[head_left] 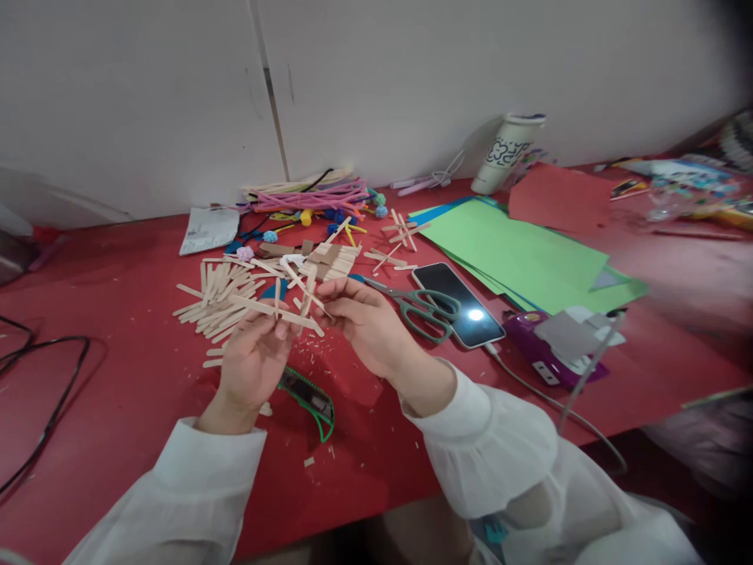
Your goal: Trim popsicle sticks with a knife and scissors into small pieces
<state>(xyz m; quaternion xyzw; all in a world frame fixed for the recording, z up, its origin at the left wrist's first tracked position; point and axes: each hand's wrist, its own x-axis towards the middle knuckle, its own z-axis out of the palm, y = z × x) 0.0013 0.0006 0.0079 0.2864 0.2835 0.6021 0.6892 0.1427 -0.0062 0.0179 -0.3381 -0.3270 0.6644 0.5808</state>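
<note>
Both of my hands hold a small piece made of crossed wooden craft sticks above the red table. My left hand pinches its lower left part from below. My right hand grips its right side with fingers closed. A loose pile of craft sticks lies just behind my left hand. A green-edged utility knife rests on the table under my wrists.
Green-handled scissors and a phone lie right of my hands. Green paper sheets, red paper, a purple glue gun, a patterned cup, pink pipe cleaners and black cables surround them.
</note>
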